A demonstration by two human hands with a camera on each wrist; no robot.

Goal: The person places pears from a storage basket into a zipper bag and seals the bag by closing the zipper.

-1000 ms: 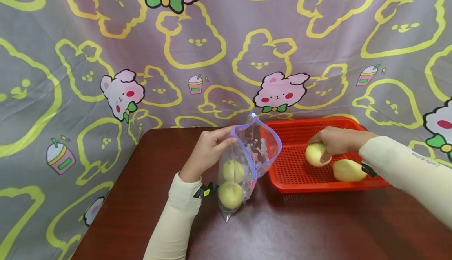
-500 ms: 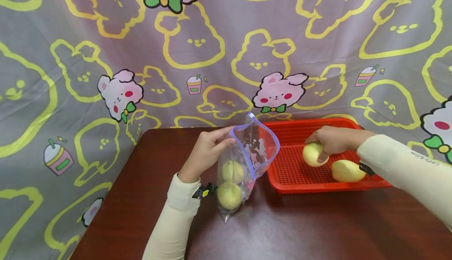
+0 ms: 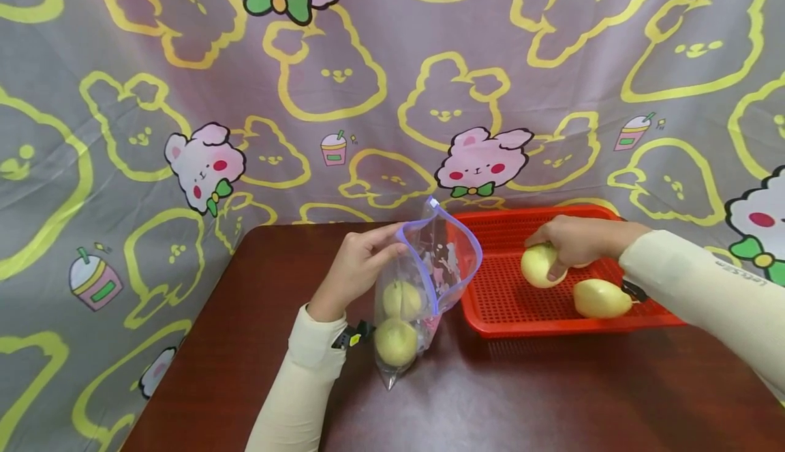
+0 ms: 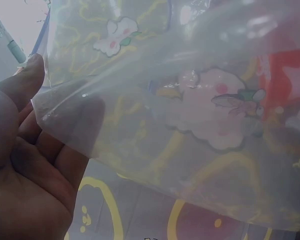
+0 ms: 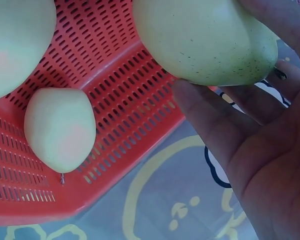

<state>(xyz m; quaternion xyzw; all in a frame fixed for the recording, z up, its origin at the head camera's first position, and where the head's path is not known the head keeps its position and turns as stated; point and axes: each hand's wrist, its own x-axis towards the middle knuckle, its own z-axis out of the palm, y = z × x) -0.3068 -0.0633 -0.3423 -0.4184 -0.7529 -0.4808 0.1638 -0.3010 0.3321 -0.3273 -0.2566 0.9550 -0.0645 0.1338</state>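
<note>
My left hand (image 3: 358, 261) pinches the upper edge of a clear zip bag (image 3: 424, 275) with a purple rim, its mouth gaping to the right. Inside the bag, one yellow-green pear (image 3: 401, 300) sits above another pear (image 3: 396, 343). In the left wrist view, thumb and fingers hold the clear plastic (image 4: 140, 145). Over the red basket (image 3: 503, 309), my right hand (image 3: 582, 239) grips a pear (image 3: 538, 266) from above. Dark specks and a stem show on this held pear (image 5: 205, 40) in the right wrist view.
Another pear (image 3: 602, 299) lies at the basket's front, and one more pear (image 3: 581, 264) shows partly behind the right hand. The basket stands right of the bag on a dark brown table (image 3: 294, 254). A patterned cloth (image 3: 368, 97) hangs behind.
My right hand has shifted slightly left and up with the pear, uncovering part of a pear behind it. The left hand keeps its hold on the bag; the head view has drifted slightly.
</note>
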